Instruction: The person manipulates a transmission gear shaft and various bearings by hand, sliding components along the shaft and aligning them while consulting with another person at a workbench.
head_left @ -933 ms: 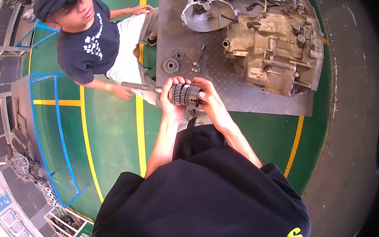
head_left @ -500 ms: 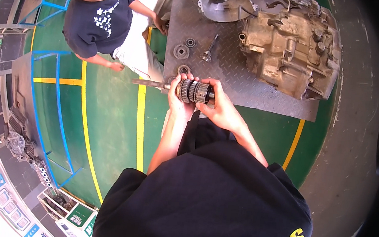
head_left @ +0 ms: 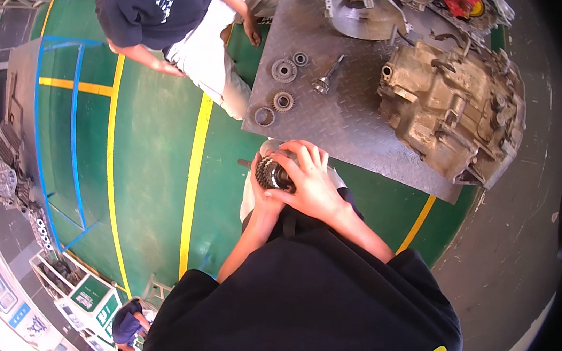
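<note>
Just off the near edge of a metal table (head_left: 363,136), I hold a gear shaft (head_left: 269,172) with toothed gears stacked along it. My left hand (head_left: 265,202) is wrapped round its gears from the left and below. Over the right end of the stack curl the fingers of my right hand (head_left: 311,183), hiding part of it. A splined tip pokes out on the left. On the table beyond, near the left edge, lie loose gears: a wide gear (head_left: 284,71), a small ring gear (head_left: 300,58), a toothed gear (head_left: 282,101) and a thin ring (head_left: 264,117).
A short shaft (head_left: 328,75) lies right of the loose gears. The big gearbox housing (head_left: 450,109) fills the table's right side, with an open bell-shaped casing (head_left: 363,17) behind. A person (head_left: 168,7) stands at the left edge; another person (head_left: 129,325) is far off, lower left.
The gear shaft has tilted, its splined end now foreshortened. My right hand has shifted over its right end. The view has moved, showing the table farther right, and a distant person has come in.
</note>
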### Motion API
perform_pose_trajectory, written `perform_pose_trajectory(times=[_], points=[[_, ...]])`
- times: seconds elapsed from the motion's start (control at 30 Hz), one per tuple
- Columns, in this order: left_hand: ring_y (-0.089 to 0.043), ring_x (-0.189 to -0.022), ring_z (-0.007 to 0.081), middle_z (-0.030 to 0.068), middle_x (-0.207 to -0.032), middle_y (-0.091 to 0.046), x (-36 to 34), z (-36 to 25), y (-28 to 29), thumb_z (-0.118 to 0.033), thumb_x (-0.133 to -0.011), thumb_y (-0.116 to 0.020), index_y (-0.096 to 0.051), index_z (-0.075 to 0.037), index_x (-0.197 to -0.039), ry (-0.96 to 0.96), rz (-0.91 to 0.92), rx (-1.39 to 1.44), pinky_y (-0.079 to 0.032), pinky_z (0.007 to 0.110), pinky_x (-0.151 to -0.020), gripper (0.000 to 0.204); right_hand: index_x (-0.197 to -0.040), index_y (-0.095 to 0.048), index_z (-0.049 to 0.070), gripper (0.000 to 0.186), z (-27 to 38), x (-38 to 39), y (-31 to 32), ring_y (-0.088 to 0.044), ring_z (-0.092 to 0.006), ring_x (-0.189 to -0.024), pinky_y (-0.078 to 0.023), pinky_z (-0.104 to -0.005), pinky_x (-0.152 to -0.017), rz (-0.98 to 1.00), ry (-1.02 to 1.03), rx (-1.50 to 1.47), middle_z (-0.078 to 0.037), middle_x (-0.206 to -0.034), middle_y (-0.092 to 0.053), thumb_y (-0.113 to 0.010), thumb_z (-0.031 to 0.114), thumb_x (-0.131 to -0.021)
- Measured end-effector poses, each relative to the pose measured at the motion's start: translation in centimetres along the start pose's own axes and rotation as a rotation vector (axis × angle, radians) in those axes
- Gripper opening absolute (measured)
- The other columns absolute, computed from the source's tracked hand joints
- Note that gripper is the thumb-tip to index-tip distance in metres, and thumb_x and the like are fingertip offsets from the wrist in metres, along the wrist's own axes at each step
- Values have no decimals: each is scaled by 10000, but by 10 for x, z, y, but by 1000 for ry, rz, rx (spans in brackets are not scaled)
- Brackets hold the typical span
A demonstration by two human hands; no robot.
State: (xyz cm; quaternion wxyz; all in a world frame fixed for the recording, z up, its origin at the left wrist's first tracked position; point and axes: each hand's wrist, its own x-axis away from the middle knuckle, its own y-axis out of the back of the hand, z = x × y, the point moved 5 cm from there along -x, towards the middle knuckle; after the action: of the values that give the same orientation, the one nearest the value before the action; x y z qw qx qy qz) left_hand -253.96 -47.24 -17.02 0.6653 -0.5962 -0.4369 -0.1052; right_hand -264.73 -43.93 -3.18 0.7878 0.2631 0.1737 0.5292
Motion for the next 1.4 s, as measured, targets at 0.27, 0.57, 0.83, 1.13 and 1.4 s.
perform_pose_trajectory(times=[0.27, 0.57, 0.83, 1.13, 1.4], points=[[-575, -958, 189, 10, -929, -587, 18, -36, 9, -347, -887, -539, -567, -129, -916, 31, 226, 631, -465, 457, -906, 222, -1204, -516, 55, 450, -149, -60, -96, -474, -275, -1116, -419, -402, -886, 76, -180, 231, -125, -1208, -510, -642, 159, -785], [-592, -936, 203, 41, -905, -617, 42, -79, 20, -359, -899, -525, -568, -124, -916, -253, -57, 335, -404, 505, -964, 240, -1320, -428, 144, 735, -201, -103, -186, -478, -271, -1114, -395, -409, -913, 558, 63, 667, -116, -1226, -502, -743, 294, -672], [-594, -922, 283, 83, -884, -608, 17, -84, 20, -300, -886, -531, -566, -80, -895, -254, -102, 333, -450, 564, -924, 223, -1222, -456, 51, 668, -80, -56, -73, -605, -274, -949, -500, -363, -828, 274, -179, -766, -152, -1130, -561, -770, 60, -632], [-634, -915, 284, 114, -878, -643, 3, -63, -9, -275, -894, -516, -593, -60, -897, -156, -57, 90, -509, 403, -837, 228, -1188, -497, 74, 595, -26, -31, -23, -577, -360, -1018, -509, -420, -847, 241, 48, -208, -139, -1228, -503, -728, 65, -640], [-636, -824, 241, 105, -828, -651, 0, -46, -28, -271, -886, -505, -598, -56, -863, 34, -52, 61, -519, 370, -794, 235, -1146, -544, 167, 525, -9, -8, 2, -513, -302, -1136, -553, -377, -786, 224, 387, 185, -106, -1282, -480, -644, -10, -662]])
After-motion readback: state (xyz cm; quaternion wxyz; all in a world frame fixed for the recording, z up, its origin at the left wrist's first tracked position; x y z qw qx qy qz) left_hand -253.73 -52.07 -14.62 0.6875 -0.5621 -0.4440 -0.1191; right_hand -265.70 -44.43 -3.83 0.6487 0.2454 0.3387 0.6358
